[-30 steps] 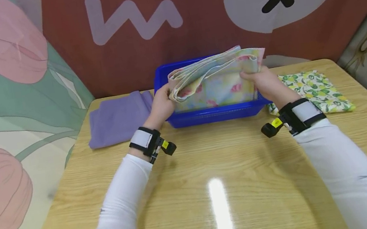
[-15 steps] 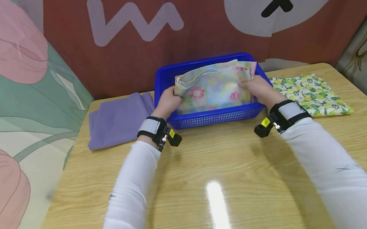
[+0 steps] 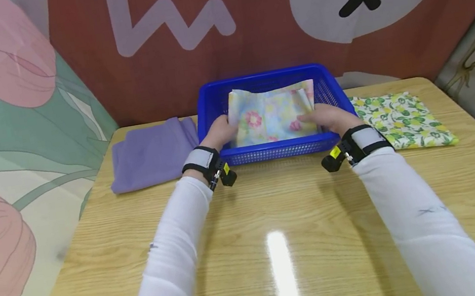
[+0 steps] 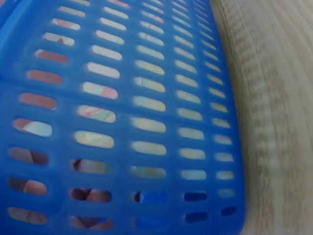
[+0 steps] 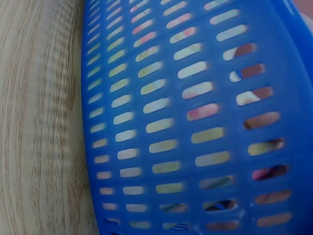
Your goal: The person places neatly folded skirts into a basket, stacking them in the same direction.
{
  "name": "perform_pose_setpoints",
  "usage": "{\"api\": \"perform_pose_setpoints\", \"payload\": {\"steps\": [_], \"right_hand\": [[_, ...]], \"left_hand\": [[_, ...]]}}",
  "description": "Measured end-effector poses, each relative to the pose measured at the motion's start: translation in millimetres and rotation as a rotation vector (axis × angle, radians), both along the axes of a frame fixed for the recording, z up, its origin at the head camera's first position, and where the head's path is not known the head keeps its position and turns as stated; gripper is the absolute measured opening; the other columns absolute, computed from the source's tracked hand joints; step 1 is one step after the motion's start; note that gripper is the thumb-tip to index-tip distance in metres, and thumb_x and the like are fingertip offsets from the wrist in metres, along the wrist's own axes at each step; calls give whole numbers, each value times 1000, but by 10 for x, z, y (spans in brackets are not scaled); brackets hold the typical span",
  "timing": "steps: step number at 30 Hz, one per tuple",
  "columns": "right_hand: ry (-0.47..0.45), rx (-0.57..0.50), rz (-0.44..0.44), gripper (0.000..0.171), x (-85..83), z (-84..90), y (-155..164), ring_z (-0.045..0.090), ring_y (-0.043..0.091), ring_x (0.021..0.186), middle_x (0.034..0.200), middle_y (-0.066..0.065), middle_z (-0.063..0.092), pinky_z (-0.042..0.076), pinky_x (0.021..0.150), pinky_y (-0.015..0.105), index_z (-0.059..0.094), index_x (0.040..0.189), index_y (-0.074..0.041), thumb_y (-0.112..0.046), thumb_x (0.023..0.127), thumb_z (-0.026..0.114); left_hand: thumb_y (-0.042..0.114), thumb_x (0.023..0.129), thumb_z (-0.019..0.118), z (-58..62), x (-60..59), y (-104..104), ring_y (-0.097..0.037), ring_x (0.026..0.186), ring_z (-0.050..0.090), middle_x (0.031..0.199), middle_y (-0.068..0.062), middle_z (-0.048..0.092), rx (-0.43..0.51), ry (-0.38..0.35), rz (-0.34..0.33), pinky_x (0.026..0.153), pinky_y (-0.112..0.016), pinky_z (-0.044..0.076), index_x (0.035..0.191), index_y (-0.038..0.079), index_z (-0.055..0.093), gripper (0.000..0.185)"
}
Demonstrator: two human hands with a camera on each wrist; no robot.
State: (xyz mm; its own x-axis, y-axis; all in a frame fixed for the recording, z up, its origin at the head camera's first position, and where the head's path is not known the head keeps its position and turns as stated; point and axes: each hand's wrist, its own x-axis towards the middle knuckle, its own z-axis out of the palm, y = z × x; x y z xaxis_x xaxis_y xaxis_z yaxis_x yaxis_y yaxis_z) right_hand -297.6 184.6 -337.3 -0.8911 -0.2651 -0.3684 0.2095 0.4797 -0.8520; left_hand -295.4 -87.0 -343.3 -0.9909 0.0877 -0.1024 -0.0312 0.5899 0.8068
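A folded pastel floral cloth lies inside a blue slotted basket at the back of the wooden table. My left hand holds the cloth's left edge, with its fingers down inside the basket. At the cloth's right front corner my right hand pinches it, thumb on top. Both wrist views look at the basket wall from outside. Through the slots I see bits of the cloth and fingers.
A folded purple cloth lies left of the basket. A lemon-print cloth lies to its right. Printed fabric walls close in the back and both sides. The bare table stretches toward me.
Both hands have lowered the floral cloth from above the basket rim down into the basket, and it now lies flat. My forearms have moved forward and closer together.
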Motion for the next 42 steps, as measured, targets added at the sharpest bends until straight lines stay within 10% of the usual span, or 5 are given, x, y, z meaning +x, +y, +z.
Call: {"api": "perform_pose_setpoints", "payload": {"steps": [8, 17, 24, 32, 42], "right_hand": [[-61, -43, 164, 56, -22, -2, 2, 15, 35, 139, 148, 26, 19, 6, 118, 48, 16, 144, 11, -13, 100, 40], [-39, 16, 117, 55, -13, -9, -10, 9, 37, 142, 152, 27, 13, 3, 118, 48, 18, 143, 11, -14, 99, 41], [-23, 88, 96, 55, 30, 1, -12, 15, 37, 140, 151, 27, 17, 7, 118, 47, 23, 142, 11, -17, 99, 42], [-18, 173, 31, 58, 60, 37, -18, 23, 37, 136, 148, 28, 24, 15, 116, 47, 23, 142, 11, -21, 98, 40], [31, 244, -89, 64, 66, 54, -15, 32, 40, 132, 146, 30, 28, 28, 110, 51, 15, 145, 10, -24, 97, 39]], "left_hand": [[23, 97, 48, 89, 6, 13, -27, 138, 31, 151, -18, 31, -99, -255, -161, 113, -35, 28, 145, -5, 28, 59], [39, 97, 46, 73, -73, 21, -25, 147, 6, 159, -16, 7, -216, -340, -232, 119, -34, 9, 149, -3, 14, 75], [54, 90, 51, -757, -777, -101, -23, 146, 8, 159, -14, 8, -197, -277, -208, 119, -32, 11, 150, -1, 10, 92], [33, 99, 40, 8, -70, 24, -21, 146, -3, 159, -13, -3, -179, -330, -183, 119, -29, 4, 150, -2, 0, 74], [32, 99, 42, 75, 11, 22, -21, 147, -2, 159, -12, -2, -136, -340, -178, 119, -30, 5, 150, -2, 1, 73]]}}
